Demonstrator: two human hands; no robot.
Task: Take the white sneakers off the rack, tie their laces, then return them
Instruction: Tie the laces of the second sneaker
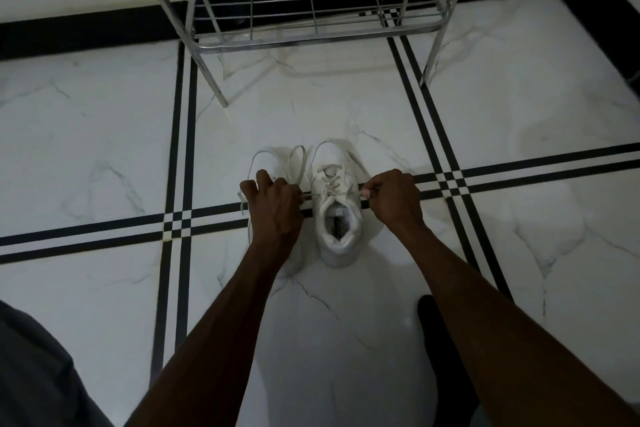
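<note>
- The right sneaker (337, 204) stands on the floor (519, 135) directly between the two hands, heel toward the person and toe toward the rack (311, 10); its long axis runs near to far, square to the line joining the hands.
- The left hand (273, 198) sits just left of that shoe with fingers curled, pinching one end of the lace (310, 196); the right hand (391, 198) sits just right of it, fingers curled around the other end.
- The lace ends run out sideways from the top eyelets to each hand and look taut, so the likely step in hand is drawing the first crossing tight. Both hands are about equally near the shoe, so neither has the advantage.
- The left sneaker (277, 159) lies touching or just beside the first one on its left, mostly hidden under the left hand and wrist. Its own lace (298, 158) loops loose over its toe and another strand hangs near the left hand's far side, so it appears still untied.
- That loose loop lies close to the left hand and could get caught up in the knot being made.
- The metal rack stands well beyond the shoes, its lowest wire shelf showing no shoes; nothing lies between the shoes and it.
- A dark foot (436, 340) rests on the floor near the right forearm, clear of the shoes.
</note>
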